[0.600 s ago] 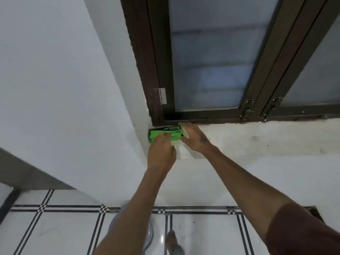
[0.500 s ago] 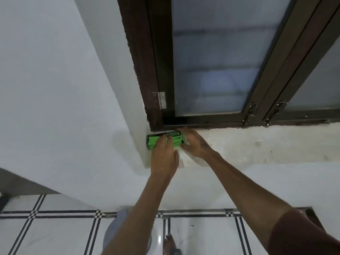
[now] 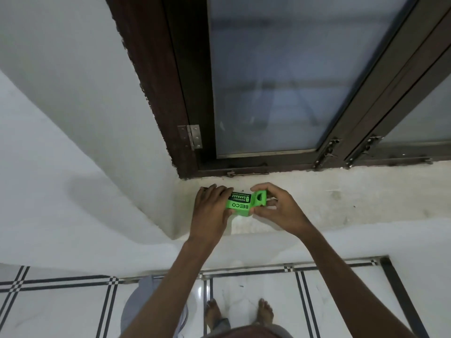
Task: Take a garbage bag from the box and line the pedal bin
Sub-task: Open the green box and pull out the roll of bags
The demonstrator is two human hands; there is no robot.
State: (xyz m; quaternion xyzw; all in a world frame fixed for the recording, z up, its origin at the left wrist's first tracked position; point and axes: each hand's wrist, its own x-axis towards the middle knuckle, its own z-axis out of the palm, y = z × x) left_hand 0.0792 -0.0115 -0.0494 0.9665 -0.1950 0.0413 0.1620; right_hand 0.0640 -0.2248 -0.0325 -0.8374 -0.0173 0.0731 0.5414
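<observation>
A bright green garbage bag box [image 3: 240, 204] is held just above the white window sill [image 3: 341, 198], near its left corner. My left hand [image 3: 211, 208] grips the box's left end, fingers curled over its far side. My right hand [image 3: 275, 208] is at the right end, where the green end flap [image 3: 259, 199] stands open; thumb and fingers pinch around that flap and the box's edge. A grey pedal bin [image 3: 136, 311] stands on the floor below, mostly hidden behind my left forearm.
A dark brown window frame [image 3: 188, 98] with frosted glass rises behind the sill. A white wall closes in on the left. Below is a white tiled floor [image 3: 256, 286] with black lines, and my bare feet [image 3: 239, 313] stand beside the bin.
The box has come away from the corner of the sill toward me. Its right end flap is now open, and my right hand has shifted from the box's top to that end.
</observation>
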